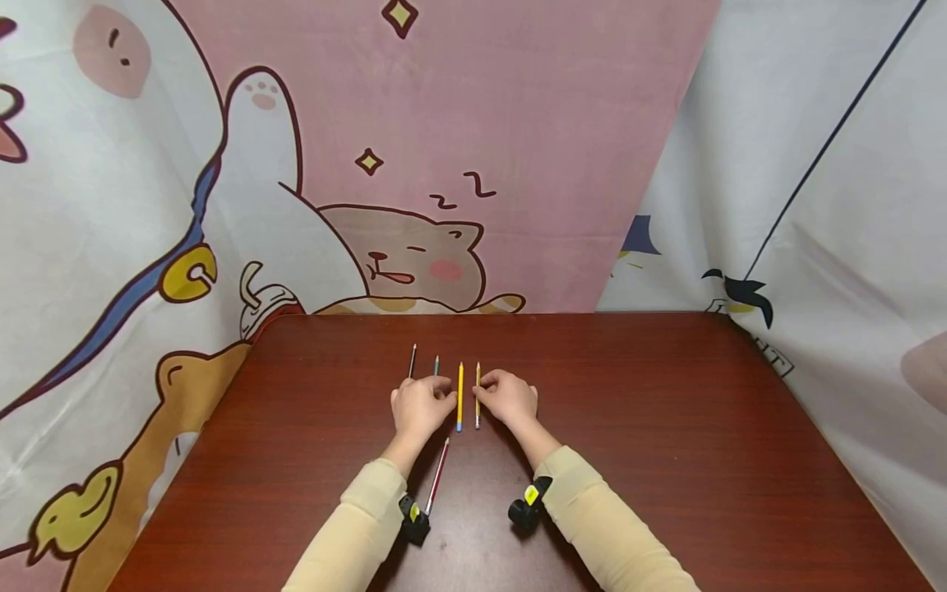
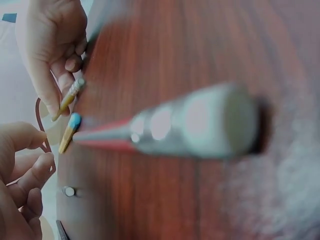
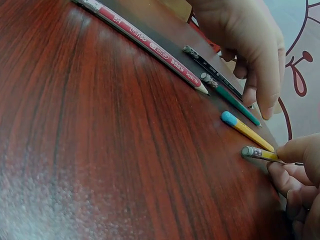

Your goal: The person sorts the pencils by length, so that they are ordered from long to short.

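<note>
My right hand (image 1: 509, 397) pinches a slim yellow pencil (image 3: 262, 154) between thumb and fingers, its metal-banded eraser end pointing back toward me. Just left of it lies a yellow pencil with a blue end (image 1: 460, 395), tip pointing away. Beside that one is my left hand (image 1: 422, 404), thumb and forefinger apart and nothing between them. A green pencil (image 3: 231, 97) and a black pencil (image 3: 212, 70) lie under and beyond the left hand, partly hidden by it in the head view. Nearer me, a red-and-white pencil (image 1: 439, 475) lies at a slant by the left wrist.
The dark red-brown wooden table (image 1: 666, 427) extends to both sides. Its far edge meets a pink hanging cloth (image 1: 547, 164) printed with cartoon animals, and a white cloth (image 1: 829, 214) hangs at the right. A small black camera (image 1: 527, 514) is strapped at the right wrist.
</note>
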Tool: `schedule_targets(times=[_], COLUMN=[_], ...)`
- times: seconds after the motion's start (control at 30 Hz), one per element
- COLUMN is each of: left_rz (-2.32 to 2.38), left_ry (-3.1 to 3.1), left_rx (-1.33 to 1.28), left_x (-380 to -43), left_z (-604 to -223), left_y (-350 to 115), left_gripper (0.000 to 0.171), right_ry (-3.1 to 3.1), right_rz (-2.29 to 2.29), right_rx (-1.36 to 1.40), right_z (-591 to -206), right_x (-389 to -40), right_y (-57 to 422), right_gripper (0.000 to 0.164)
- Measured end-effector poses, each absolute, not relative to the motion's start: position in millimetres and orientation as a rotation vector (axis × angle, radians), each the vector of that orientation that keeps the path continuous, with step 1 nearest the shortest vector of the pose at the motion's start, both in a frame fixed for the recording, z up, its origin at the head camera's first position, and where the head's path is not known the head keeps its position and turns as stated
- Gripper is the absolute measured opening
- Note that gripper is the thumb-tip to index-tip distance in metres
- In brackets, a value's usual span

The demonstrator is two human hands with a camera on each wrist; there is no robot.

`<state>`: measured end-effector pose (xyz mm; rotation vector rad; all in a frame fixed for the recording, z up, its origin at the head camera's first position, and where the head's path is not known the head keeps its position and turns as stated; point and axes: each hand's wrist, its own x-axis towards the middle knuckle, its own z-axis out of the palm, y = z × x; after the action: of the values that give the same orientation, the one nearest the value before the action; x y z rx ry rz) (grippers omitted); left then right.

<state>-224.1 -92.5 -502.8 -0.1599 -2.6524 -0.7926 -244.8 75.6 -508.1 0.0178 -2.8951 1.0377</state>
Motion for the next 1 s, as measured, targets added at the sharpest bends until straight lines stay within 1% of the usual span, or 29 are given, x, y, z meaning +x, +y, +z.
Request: schedule_targets(times=[0.53,0.77,1.0], left_rz=[-0.804,-0.831,-0.878], left_ry=[-2.694,-2.647,-2.627], left_rx=[-0.226,-0.265,-0.322], left_x=[-213.4,-204.0,-185.8], left_z=[-497.1,-494.6,-484.3], left_y=[-86.3,-95.9,-111.3], left_gripper=[0.025,0.025,0.028], right_ry=[-2.903,-2.889,-2.825], right_rz=[0.979,0.948,0.885], right_rx=[-0.002,0.015,0.050], right_z=[-508.2,-510.8,-515.0], right_x=[-244.5,-243.4,-242.5], right_y=[72.6,71.7,70.1], right_gripper=[0.023,0.024,0.024])
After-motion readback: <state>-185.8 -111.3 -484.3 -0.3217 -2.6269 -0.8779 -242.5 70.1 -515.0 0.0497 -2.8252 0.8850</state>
